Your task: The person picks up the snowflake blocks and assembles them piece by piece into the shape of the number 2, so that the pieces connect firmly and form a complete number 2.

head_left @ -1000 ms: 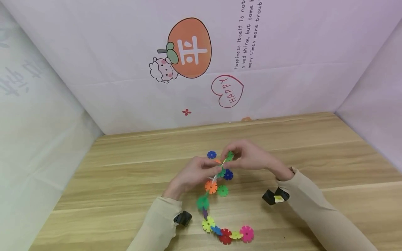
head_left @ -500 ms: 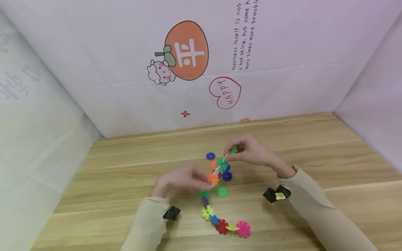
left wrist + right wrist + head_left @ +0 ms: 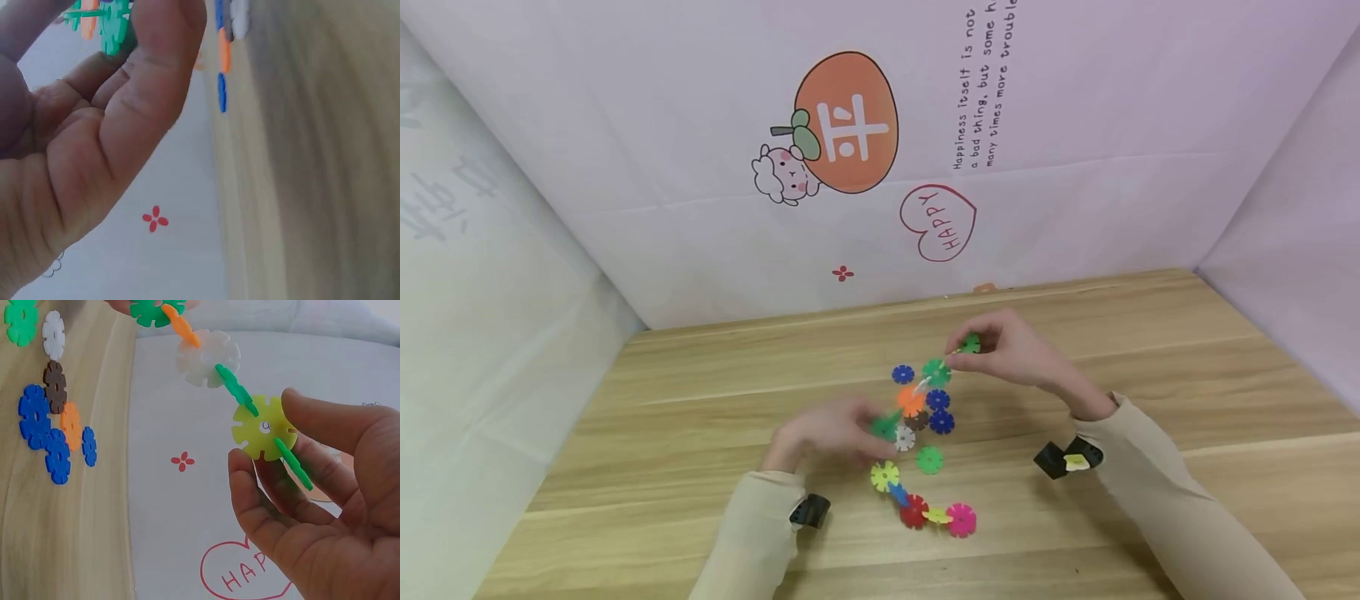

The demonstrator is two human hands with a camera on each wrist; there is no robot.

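Note:
A chain of slotted plastic snowflake discs stretches between both hands. My right hand (image 3: 1011,350) pinches its yellow disc (image 3: 256,425) between thumb and index finger; a small green disc (image 3: 294,465) sticks out past it. Toward the left hand follow a green disc (image 3: 236,389), a white disc (image 3: 206,359) and an orange disc (image 3: 181,326). My left hand (image 3: 827,432), blurred in the head view, holds the chain around a larger green disc (image 3: 115,28); its fingertips are cut off in the left wrist view. Below hang a yellow disc (image 3: 885,476), a red disc (image 3: 914,511) and a pink disc (image 3: 961,520).
Loose discs lie on the wooden table (image 3: 700,400): several blue ones, including a far blue disc (image 3: 903,374), a brown disc (image 3: 917,419), a white disc (image 3: 905,438), a light green disc (image 3: 929,460) and an orange disc (image 3: 70,426). Printed cloth (image 3: 700,167) walls the back and sides.
My right hand has moved up and right, drawing the chain along; its pink end has shifted up and left. My left hand has moved left and down along the chain to the larger green disc.

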